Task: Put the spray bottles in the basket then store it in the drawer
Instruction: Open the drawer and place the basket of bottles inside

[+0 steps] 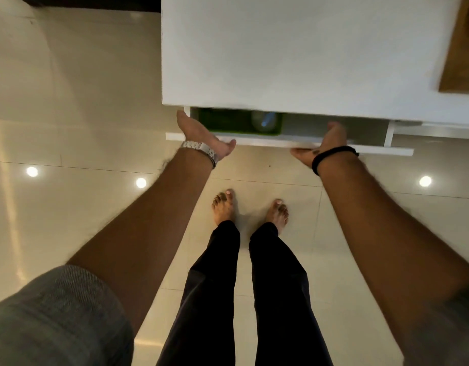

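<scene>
A white drawer point(373, 150) stands slightly pulled out from under a white cabinet top point(294, 54). Inside it, at the left, sits a green basket point(222, 122) with a clear spray bottle point(265, 120) partly showing; most of the basket is hidden under the cabinet top. My left hand point(201, 136) rests flat against the drawer's front panel at its left end, fingers spread, wearing a metal watch. My right hand point(325, 143) presses on the same front panel further right, fingers apart, with a black band at the wrist. Neither hand holds anything.
Glossy beige floor tiles point(83, 128) stretch to the left and below, reflecting ceiling lights. My bare feet point(250, 210) and black trousers stand just in front of the drawer. A wooden piece point(462, 48) lies on the cabinet top at the far right.
</scene>
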Demonstrator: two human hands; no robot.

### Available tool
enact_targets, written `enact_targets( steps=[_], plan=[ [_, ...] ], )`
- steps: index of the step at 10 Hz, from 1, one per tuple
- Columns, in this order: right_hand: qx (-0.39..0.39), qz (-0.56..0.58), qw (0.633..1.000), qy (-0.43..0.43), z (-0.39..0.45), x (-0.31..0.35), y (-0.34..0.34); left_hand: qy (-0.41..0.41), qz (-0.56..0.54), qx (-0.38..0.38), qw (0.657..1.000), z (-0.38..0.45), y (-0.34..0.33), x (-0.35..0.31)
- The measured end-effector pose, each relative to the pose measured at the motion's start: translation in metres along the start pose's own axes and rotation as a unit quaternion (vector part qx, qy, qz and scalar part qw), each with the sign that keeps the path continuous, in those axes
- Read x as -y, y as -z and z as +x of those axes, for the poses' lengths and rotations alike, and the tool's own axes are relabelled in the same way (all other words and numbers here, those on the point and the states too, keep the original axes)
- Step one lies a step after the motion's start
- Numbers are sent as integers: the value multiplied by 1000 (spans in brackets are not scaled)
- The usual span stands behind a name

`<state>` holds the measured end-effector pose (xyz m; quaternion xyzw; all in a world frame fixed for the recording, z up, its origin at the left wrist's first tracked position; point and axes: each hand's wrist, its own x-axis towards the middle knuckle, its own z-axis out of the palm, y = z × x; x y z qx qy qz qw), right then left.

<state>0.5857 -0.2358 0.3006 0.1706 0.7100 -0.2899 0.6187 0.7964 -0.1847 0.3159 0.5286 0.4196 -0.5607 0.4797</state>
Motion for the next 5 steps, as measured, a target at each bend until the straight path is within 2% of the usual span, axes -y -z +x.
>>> enact_targets(
  steps=[1,2,3,4,5],
  plan=[
    [34,21,999,9,-2,10,-12,31,187,-190,963,24,52,34],
    [65,4,997,41,-5,22,-23,-61,572,-168,800,52,124,101],
    [75,-22,995,58,-11,26,-25,-145,492,-193,837,42,71,65],
    [63,-120,987,85,-23,24,-19,-45,276,22,960,-5,9,3],
    [49,-225,964,135,-36,14,-10,-121,395,60,909,-40,-5,-10]
  ],
)
